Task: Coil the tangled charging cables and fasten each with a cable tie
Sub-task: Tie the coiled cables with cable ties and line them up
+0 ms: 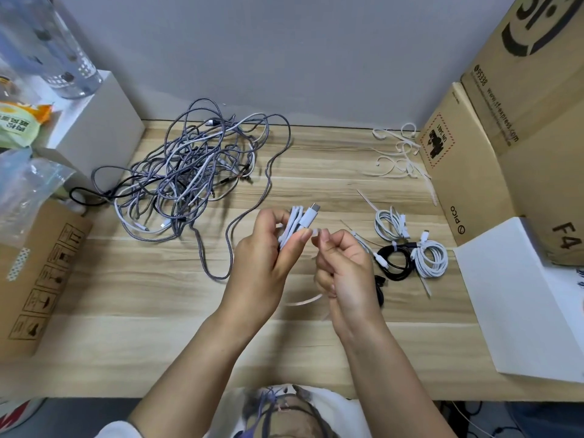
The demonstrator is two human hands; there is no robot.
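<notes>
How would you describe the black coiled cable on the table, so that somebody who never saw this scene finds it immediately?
Start at the PICO cardboard box on the right side of the wooden table. In front of it lie three tied coils. The black coiled cable is the only dark one, touching the white coil on its right, nearer the person than the other white coil.

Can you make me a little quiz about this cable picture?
1. True or false: the left hand holds a folded white cable.
2. Where do the finished coils lie: A) right of the hands, B) on the white box, C) inside the tangle?
3. Fill in: the spare ties lie at the back of the table next to a ____ box.

Key: 1 true. 2 A. 3 cardboard. The right hand pinches a tie, and the tangle waits at back left.
</notes>
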